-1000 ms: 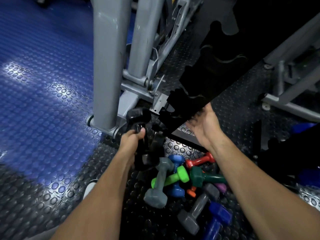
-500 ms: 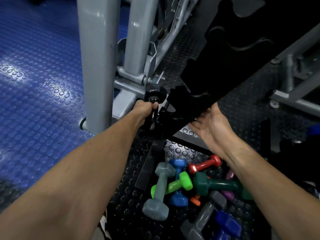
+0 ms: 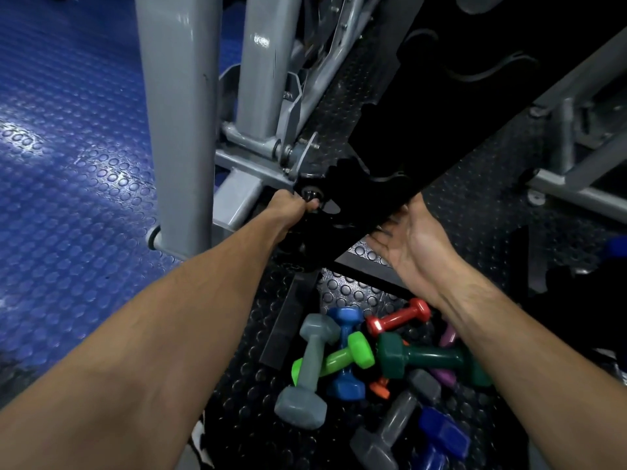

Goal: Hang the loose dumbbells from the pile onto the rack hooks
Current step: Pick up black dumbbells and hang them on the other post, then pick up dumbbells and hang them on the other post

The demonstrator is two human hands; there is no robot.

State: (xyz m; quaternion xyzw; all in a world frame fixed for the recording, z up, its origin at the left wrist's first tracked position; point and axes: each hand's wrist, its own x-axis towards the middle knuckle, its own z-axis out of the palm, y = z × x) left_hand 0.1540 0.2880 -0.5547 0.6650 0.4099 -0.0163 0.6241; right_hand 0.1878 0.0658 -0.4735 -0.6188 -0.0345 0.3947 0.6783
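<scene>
- Head view looks down at two bare forearms reaching toward the black rack (image 3: 437, 123), which slants from the upper right down to the middle of the picture.
- The left hand (image 3: 288, 210) has its fingers curled round a black dumbbell (image 3: 310, 193) and holds it against the lowest notches at the rack's bottom end; whether the dumbbell already sits in a notch cannot be told, since black lies on black there.
- The right hand (image 3: 403, 239) is palm up, fingers fairly straight, with the fingertips under the rack's lower edge; it holds nothing.
- The pile of loose dumbbells lies on the black studded floor mat (image 3: 356, 293), near the bottom edge of the picture, below and between the two wrists.
- In the pile, a grey dumbbell (image 3: 312, 364) lies across a light green dumbbell (image 3: 339, 356), which crosses a blue dumbbell (image 3: 346, 354).
- A red dumbbell (image 3: 398, 317) lies just beside the right wrist, and a dark green dumbbell (image 3: 427, 357) lies below it, partly under the right forearm.
- A second grey dumbbell (image 3: 393, 425) and a dark blue dumbbell (image 3: 441, 439) lie nearest the bottom edge.
- Grey machine posts (image 3: 176, 113) stand left of the rack, at the edge of the blue studded floor (image 3: 68, 147).
</scene>
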